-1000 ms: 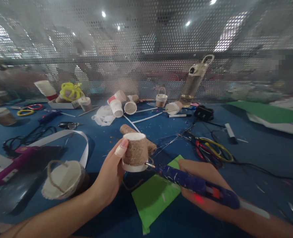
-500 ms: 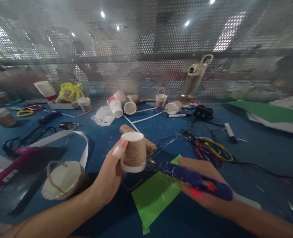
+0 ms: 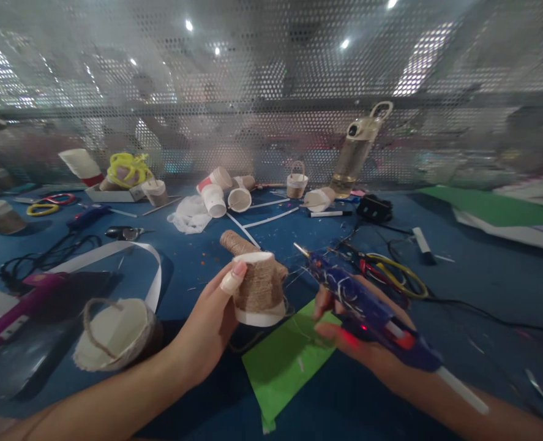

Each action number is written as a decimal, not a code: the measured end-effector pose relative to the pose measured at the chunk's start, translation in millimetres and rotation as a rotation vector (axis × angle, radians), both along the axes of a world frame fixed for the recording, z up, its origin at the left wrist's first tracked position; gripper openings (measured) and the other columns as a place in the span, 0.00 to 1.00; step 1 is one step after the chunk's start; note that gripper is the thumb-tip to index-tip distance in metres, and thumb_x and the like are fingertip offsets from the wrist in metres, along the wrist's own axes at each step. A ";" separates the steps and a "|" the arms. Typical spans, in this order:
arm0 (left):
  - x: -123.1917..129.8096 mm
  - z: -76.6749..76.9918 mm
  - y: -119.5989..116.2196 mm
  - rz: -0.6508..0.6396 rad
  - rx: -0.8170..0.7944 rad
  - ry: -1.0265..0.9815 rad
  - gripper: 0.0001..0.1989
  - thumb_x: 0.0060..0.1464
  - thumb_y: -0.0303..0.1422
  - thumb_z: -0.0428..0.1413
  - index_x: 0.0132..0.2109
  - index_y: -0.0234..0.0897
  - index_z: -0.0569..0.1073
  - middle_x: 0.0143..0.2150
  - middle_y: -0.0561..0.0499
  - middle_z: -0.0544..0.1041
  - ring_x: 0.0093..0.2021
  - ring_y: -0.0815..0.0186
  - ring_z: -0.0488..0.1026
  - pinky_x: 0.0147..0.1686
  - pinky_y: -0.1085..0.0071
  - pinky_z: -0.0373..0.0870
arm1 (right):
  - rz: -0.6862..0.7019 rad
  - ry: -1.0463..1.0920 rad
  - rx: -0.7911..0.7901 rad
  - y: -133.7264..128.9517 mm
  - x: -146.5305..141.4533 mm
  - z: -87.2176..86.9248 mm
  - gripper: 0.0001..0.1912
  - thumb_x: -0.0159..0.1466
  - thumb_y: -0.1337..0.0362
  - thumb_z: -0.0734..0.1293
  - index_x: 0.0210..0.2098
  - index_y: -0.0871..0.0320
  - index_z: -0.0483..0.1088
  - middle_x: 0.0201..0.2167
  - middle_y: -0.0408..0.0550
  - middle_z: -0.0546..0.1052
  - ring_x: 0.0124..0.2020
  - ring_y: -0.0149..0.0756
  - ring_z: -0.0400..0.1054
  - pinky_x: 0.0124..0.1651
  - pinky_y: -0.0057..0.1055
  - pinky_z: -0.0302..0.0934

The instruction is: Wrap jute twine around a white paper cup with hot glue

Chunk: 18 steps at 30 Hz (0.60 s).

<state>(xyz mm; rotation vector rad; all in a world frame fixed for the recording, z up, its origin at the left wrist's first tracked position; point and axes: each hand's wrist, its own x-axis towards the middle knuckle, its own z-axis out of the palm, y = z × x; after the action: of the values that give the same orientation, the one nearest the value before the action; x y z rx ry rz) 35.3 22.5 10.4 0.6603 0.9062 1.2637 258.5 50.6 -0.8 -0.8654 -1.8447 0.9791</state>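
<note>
My left hand (image 3: 216,318) grips a small paper cup (image 3: 258,288) wrapped in brown twine, its thumb on the upper side. White shows at the cup's rim and along its lower band. My right hand (image 3: 363,331) holds a blue hot glue gun (image 3: 367,306), nozzle pointing up and left, apart from the cup. A red light glows on the gun, and a white glue stick (image 3: 461,389) sticks out of its rear. Behind the cup lies a roll of twine (image 3: 237,242), partly hidden. Below both hands is a bright green sheet (image 3: 283,367).
A cup basket with a twine handle (image 3: 115,337) stands at left, near a purple glue gun (image 3: 27,306). Scissors with yellow handles (image 3: 402,275) and cords lie at right. Along the back are paper cups (image 3: 213,199), a bottle (image 3: 356,153) and a perforated metal screen (image 3: 262,79).
The glue gun has moved away from the cup, its nozzle now raised and pointing up. The cup has shifted slightly right and tilted in my left hand.
</note>
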 end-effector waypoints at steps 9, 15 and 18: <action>7.4 -4.3 -2.3 -0.086 -0.011 -0.070 0.27 0.61 0.46 0.55 0.60 0.33 0.72 0.56 0.38 0.78 0.57 0.49 0.73 0.57 0.56 0.66 | 0.016 -0.030 0.039 -7.3 -11.2 -2.0 0.09 0.58 0.66 0.74 0.35 0.50 0.72 0.30 0.37 0.77 0.28 0.30 0.73 0.30 0.24 0.68; 6.2 -6.4 -1.1 -0.065 0.015 -0.023 0.25 0.61 0.46 0.55 0.60 0.36 0.72 0.57 0.40 0.77 0.58 0.51 0.72 0.59 0.56 0.64 | 0.062 0.050 0.008 -5.0 -4.6 -5.7 0.11 0.61 0.70 0.72 0.36 0.47 0.70 0.32 0.38 0.78 0.29 0.32 0.74 0.29 0.27 0.69; 5.8 -6.1 -1.6 -0.037 0.017 0.025 0.22 0.61 0.45 0.56 0.57 0.40 0.74 0.57 0.44 0.78 0.58 0.53 0.72 0.59 0.58 0.63 | 0.068 0.060 -0.010 -5.1 -4.0 -4.1 0.11 0.60 0.70 0.73 0.34 0.47 0.69 0.31 0.36 0.77 0.30 0.31 0.73 0.31 0.27 0.69</action>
<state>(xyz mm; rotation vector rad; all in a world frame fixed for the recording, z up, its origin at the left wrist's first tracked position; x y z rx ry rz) 41.1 20.9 4.4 0.7049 0.9005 1.2338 254.5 45.6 -4.9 -0.7756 -1.8300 1.0461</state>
